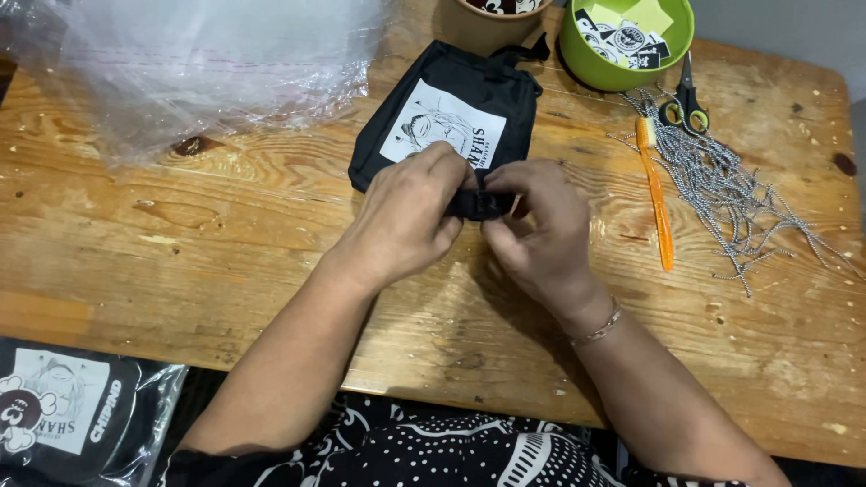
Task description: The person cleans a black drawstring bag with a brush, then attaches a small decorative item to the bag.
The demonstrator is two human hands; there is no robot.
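Right now the black pouch (446, 113) lies flat on the wooden table (180, 234), its lower edge pinched by both the left hand (406, 216) and right hand (541, 230); 2 packed pouches (63, 410) sit bagged nearby, cords (731, 180) unused.

Bright, even light; sharp pic.

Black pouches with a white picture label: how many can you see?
2: one pouch on the table under both hands, one bagged pouch at bottom left. More may be hidden.
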